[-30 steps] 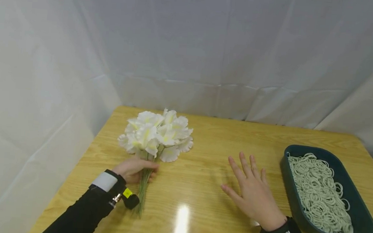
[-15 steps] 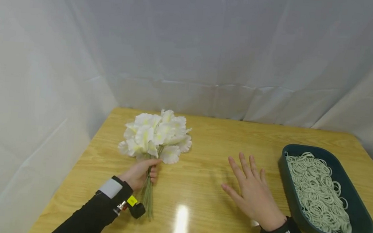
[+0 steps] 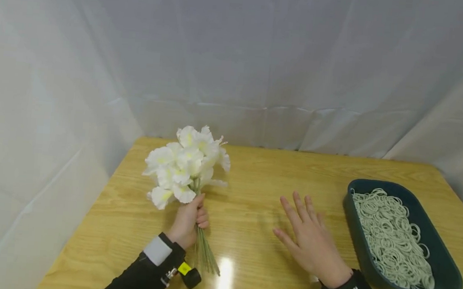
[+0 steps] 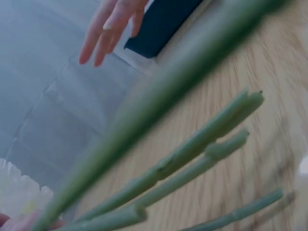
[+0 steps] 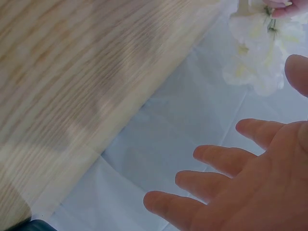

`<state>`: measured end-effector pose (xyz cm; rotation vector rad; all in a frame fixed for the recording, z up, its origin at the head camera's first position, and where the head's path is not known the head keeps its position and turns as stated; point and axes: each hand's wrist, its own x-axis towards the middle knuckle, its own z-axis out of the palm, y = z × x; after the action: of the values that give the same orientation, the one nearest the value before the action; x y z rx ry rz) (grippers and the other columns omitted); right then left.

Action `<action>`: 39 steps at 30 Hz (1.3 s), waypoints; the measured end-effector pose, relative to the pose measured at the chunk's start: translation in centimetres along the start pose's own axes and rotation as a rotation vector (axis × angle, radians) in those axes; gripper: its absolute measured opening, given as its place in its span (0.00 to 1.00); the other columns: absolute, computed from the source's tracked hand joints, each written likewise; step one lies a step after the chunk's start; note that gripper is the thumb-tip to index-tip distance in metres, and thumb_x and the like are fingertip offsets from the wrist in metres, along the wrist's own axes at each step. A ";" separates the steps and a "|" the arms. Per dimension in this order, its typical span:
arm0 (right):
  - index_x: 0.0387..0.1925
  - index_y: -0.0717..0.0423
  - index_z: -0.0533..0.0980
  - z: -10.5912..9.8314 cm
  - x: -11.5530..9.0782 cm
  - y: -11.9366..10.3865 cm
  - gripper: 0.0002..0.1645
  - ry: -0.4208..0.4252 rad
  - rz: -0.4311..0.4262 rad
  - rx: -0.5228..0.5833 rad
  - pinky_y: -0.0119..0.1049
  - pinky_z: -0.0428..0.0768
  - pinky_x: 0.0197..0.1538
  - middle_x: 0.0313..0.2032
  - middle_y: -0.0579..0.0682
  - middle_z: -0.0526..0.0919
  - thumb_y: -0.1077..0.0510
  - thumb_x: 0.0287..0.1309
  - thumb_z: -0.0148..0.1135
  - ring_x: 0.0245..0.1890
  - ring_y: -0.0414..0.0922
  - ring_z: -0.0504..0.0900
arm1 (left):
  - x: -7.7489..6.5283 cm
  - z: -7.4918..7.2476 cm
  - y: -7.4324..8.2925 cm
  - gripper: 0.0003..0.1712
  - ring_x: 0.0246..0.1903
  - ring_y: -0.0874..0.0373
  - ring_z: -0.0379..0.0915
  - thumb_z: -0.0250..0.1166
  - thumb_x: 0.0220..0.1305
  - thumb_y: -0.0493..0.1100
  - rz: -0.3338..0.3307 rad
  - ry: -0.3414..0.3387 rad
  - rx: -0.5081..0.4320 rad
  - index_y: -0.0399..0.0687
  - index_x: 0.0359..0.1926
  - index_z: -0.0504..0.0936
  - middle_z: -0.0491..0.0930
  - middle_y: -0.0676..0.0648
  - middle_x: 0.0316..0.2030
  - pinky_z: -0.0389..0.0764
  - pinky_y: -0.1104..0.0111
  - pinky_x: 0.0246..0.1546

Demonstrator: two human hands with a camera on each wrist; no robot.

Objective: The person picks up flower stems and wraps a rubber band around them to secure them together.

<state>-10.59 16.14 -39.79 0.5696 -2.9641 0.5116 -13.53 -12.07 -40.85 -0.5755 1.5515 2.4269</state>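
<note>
My left hand (image 3: pixel 190 220) grips a bunch of white flowers (image 3: pixel 187 159) by the stems, just under the blossoms. The blossoms are frilly with pale yellow centres and lean to the upper left. Below the fist the green stems (image 3: pixel 207 256) fan out toward the lower right. Close up in the left wrist view, several cut stem ends (image 4: pixel 207 154) stick out over the wood. My right hand (image 3: pixel 312 244) holds nothing, its fingers spread, palm down above the table right of the bouquet. In the right wrist view its fingers (image 5: pixel 226 159) are straight and apart.
A dark teal tray (image 3: pixel 447 261) heaped with pale green rubber bands (image 3: pixel 391 238) stands on the right of the wooden table (image 3: pixel 269 179). White sheeting (image 3: pixel 238 63) hangs behind the table and along its sides.
My left hand has closed round the stems and moved right and toward me. The bouquet has turned, its blossoms tipping left and its stem ends swinging right. The right hand has barely moved.
</note>
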 end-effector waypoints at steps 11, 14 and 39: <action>0.79 0.57 0.48 0.5 -0.1 -1.0 0.45 -0.042 -0.013 0.237 0.69 0.58 0.72 0.78 0.65 0.52 0.42 0.73 0.54 0.77 0.68 0.51 | -1.5 4.2 -1.0 0.26 0.12 0.69 0.49 0.46 0.79 0.44 0.153 -0.106 -0.084 0.54 0.19 0.55 0.52 0.59 0.11 0.55 0.78 0.19; 0.79 0.59 0.41 0.8 -0.2 -1.9 0.47 -0.144 0.021 0.504 0.67 0.57 0.74 0.78 0.66 0.51 0.43 0.75 0.51 0.77 0.66 0.52 | -2.0 5.3 -1.4 0.27 0.13 0.68 0.49 0.45 0.80 0.43 0.201 -0.142 -0.071 0.53 0.17 0.55 0.52 0.59 0.11 0.56 0.77 0.20; 0.75 0.70 0.37 1.8 -0.7 -4.1 0.46 -0.442 0.062 1.373 0.27 0.78 0.37 0.17 0.38 0.79 0.51 0.76 0.51 0.23 0.35 0.81 | -3.7 10.4 -4.3 0.28 0.14 0.67 0.53 0.42 0.81 0.47 0.082 -0.393 -0.215 0.52 0.17 0.57 0.54 0.58 0.13 0.59 0.78 0.23</action>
<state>-8.48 12.17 -40.29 0.6648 -2.4680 2.7089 -10.83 -0.73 -38.97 -0.0550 1.1867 2.5856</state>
